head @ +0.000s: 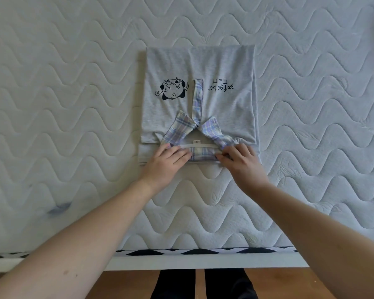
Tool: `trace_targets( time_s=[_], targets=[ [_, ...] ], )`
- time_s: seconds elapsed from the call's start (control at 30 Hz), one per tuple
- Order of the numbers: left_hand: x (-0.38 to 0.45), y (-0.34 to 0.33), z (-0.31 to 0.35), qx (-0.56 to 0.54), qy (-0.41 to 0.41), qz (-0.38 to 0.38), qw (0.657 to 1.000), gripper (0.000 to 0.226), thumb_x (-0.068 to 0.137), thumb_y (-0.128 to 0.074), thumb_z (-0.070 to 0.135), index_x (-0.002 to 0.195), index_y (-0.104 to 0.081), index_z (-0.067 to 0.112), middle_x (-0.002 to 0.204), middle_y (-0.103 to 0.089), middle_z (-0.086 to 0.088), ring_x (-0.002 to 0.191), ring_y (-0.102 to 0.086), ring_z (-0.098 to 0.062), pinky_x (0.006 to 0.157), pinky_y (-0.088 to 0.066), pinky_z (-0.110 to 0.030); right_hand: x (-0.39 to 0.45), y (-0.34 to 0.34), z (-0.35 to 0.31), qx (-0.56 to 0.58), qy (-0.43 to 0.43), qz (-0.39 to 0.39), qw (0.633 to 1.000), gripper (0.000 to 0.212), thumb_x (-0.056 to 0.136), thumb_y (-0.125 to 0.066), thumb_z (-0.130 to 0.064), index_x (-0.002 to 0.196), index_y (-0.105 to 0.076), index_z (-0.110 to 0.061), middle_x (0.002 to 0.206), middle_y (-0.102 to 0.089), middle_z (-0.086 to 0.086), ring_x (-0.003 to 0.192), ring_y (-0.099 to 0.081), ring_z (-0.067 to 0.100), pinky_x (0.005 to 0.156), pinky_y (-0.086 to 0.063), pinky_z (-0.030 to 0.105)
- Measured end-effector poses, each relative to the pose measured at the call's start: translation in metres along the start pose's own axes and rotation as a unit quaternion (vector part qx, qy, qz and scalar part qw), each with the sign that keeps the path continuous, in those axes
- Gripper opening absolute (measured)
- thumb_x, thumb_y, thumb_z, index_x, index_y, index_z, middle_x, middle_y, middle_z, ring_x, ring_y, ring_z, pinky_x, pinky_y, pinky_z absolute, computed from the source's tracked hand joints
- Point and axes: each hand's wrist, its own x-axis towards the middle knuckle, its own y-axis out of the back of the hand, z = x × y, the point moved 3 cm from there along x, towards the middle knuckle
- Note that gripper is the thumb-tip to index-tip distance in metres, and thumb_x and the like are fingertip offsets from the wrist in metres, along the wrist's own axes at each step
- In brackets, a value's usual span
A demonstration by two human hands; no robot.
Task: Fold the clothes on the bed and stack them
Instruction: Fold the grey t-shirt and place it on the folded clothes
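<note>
A grey shirt (200, 93) lies flat near the middle of the bed (73, 104), already folded into a neat rectangle, with its plaid collar (200, 134) at the near edge and the printed front facing up, upside down to the person. A cartoon print (173, 89) sits on the left of the chest and a line of lettering (220, 86) on the right, with a plaid placket running between them. The left hand (166, 160) rests on the left end of the collar, fingers curled down and pressing or lightly pinching the plaid band; the right hand (242, 162) does the same at the right end, fingertips tucked onto the cloth. Whether either hand has the fabric truly pinched or is only flattening it cannot be told from this view. The step in hand looks like the finish of the fold: squaring and smoothing the collar so the bundle lies even. A lower layer of grey shows just beyond the near edge, under both hands, so the layers are not quite flush there. No other garment is clearly in view on the bed, apart from a small bluish smudge (58, 209) at the near left that is too vague to name. The next move probably calls for a grip at both near corners, through all layers, either to fold the shirt once more away from the person or to lift it whole to a stacking spot without letting the layers slide apart.
</note>
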Motion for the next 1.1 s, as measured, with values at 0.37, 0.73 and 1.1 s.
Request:
trace_targets(
  time_s=[0.37, 0.73, 1.1],
  targets=[
    [-0.006, -0.006, 0.003, -0.054, -0.012, -0.067, 0.996, 0.047, 0.087, -0.037, 0.011, 0.127, -0.062, 0.005, 0.130, -0.063, -0.011, 0.119, -0.061, -0.026, 0.098, -0.051, -0.043, -0.017, -0.006, -0.002, -0.014, -0.035, -0.024, 0.999, 0.032, 0.082, -0.054, -0.007, 0.108, -0.071, -0.013, 0.101, -0.069, 0.002, 0.089, -0.063, 0.026, 0.078, -0.046, 0.037],
    [0.009, -0.008, -0.012, -0.008, 0.184, -0.022, 0.983, 0.062, 0.096, -0.035, 0.043, 0.148, -0.037, 0.009, 0.156, -0.034, -0.007, 0.144, -0.031, -0.025, 0.116, -0.021, -0.043, 0.009, -0.026, 0.002, 0.027, -0.127, -0.209, 0.969, 0.068, 0.099, -0.020, -0.053, 0.156, -0.022, -0.016, 0.162, -0.021, 0.000, 0.150, -0.016, 0.020, 0.122, -0.008, 0.043],
    [0.012, 0.023, -0.064, -0.144, 0.426, 0.194, 0.872, 0.037, 0.095, -0.054, 0.026, 0.124, -0.057, 0.004, 0.123, -0.057, -0.020, 0.112, -0.053, -0.036, 0.091, -0.041, -0.040, 0.016, 0.006, 0.048, 0.188, -0.528, 0.018, 0.828, 0.036, 0.098, -0.049, -0.034, 0.129, -0.056, -0.018, 0.127, -0.057, 0.005, 0.118, -0.050, 0.026, 0.096, -0.035, 0.039]
  ],
)
